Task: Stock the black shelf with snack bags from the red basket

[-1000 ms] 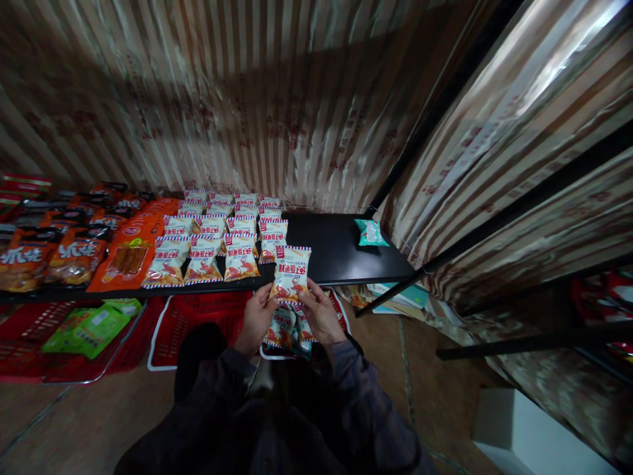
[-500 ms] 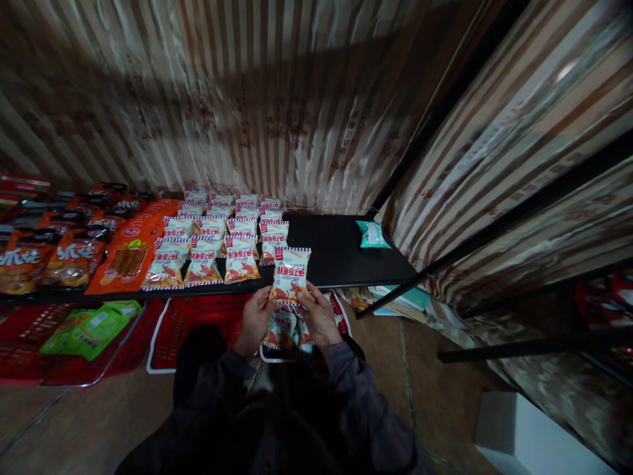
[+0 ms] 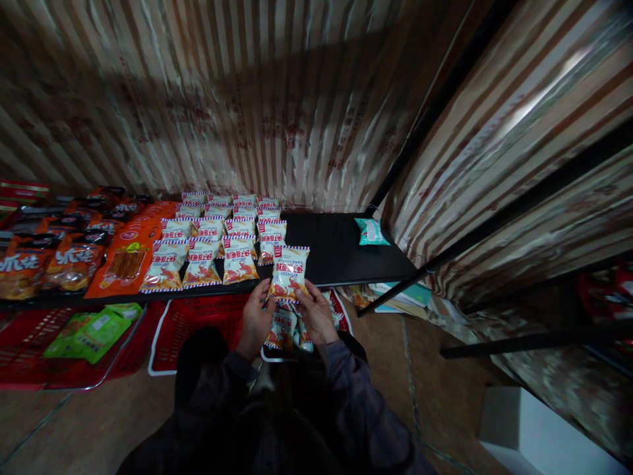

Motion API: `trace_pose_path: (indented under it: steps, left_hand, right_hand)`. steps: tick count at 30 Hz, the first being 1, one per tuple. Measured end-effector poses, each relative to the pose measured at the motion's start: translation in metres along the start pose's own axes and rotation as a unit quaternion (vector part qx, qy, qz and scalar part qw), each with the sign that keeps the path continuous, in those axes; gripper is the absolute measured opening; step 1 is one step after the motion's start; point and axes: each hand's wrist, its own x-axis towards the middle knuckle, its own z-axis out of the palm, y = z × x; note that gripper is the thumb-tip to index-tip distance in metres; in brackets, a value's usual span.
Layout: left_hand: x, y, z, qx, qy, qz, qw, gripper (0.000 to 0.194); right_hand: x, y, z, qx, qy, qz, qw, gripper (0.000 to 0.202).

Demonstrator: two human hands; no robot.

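Observation:
A white and orange snack bag [image 3: 289,274] is held upright between my two hands at the front edge of the black shelf [image 3: 336,247]. My left hand [image 3: 257,320] grips its lower left side, and my right hand [image 3: 317,313] grips the lower right side. Rows of matching bags [image 3: 202,262] stand on the shelf to the left of the held one. Below my hands, more bags [image 3: 281,328] lie in a red basket [image 3: 182,323]. A teal bag [image 3: 370,232] lies alone near the shelf's right end.
Orange packs [image 3: 121,260] and dark-topped orange bags [image 3: 74,260] fill the shelf's left part. Green bags [image 3: 93,334] lie in another red basket [image 3: 24,359]. Black metal bars [image 3: 484,231] slant across the right. A white box [image 3: 534,429] sits on the floor at lower right.
The view has shifted slightly. Both hands keep hold of the bag, which stays almost in the same place.

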Motion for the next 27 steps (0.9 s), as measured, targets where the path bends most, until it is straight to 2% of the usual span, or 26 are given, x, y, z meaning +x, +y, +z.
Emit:
trace_pose_path:
  steps: [4,12,15,18,21,24,27]
  left_hand:
    - [-0.004,0.003,0.002,0.045,-0.014,0.033,0.998,0.043]
    - [-0.013,0.016,0.003,0.126,0.006,0.105,0.987,0.037]
    - [-0.016,0.025,0.004,0.148,0.023,0.131,0.98,0.034]
    - [-0.019,0.031,0.006,0.119,-0.015,0.121,0.985,0.037]
    - [-0.02,0.032,0.008,0.028,-0.07,0.063,0.995,0.044]
    - [-0.021,0.031,0.01,-0.093,-0.1,0.016,0.991,0.048]
    - [-0.021,0.033,0.01,-0.175,-0.086,-0.033,0.98,0.05]
  right_hand:
    - [-0.003,-0.004,0.002,0.006,0.0,-0.002,1.0,0.043]
    - [-0.006,-0.003,0.001,-0.004,0.007,-0.031,0.999,0.046]
    - [-0.008,-0.001,0.002,-0.042,0.011,-0.063,0.997,0.046]
    - [-0.015,-0.004,0.005,-0.132,0.004,-0.128,0.983,0.043]
    - [-0.025,-0.009,0.011,-0.263,0.013,-0.24,0.935,0.04]
    - [-0.036,-0.01,0.014,-0.395,0.023,-0.366,0.842,0.037]
    - [-0.044,-0.006,0.013,-0.483,-0.007,-0.439,0.757,0.042]
